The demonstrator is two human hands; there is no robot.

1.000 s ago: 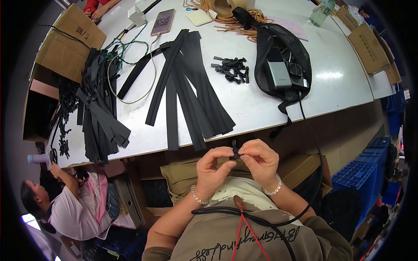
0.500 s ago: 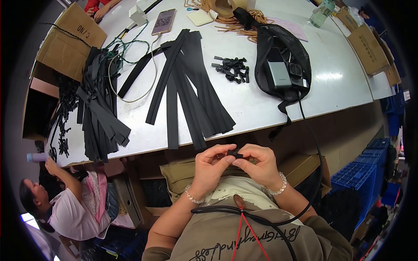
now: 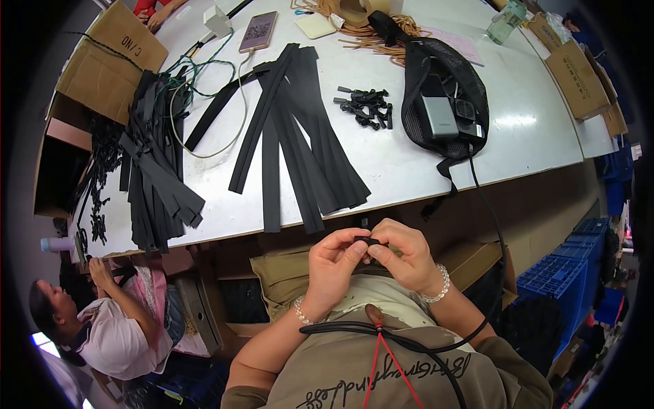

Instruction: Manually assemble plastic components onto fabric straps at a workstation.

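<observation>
At my far left stands an open cardboard box point(image 3: 112, 58), and below it a co-worker point(image 3: 119, 337) sits by the table's end. Next comes one heap of black strips point(image 3: 153, 198), then a second, fanned-out bundle point(image 3: 276, 170) reaching to the front edge of the table point(image 3: 531, 88).

My left hand point(image 3: 330, 266) has thumb and fingertips pinched on a small black piece point(image 3: 368, 240); my right hand point(image 3: 407, 262) pinches it too, from the other side. The piece sits between my hands, just off the table edge and above my lap — mostly hidden by my fingertips, so I cannot tell its shape or how it is turned.

With so little of it to grip, a slip could drop it into my lap or under the table. Pressing at a slant might well bend it.

Beyond my hands lies a loose pile of small black parts point(image 3: 366, 108); a careless sweep could scatter them. Rightmost, a mesh pouch point(image 3: 446, 58) holds devices — its black cable point(image 3: 327, 328) crosses my front and could snag a forearm.
</observation>
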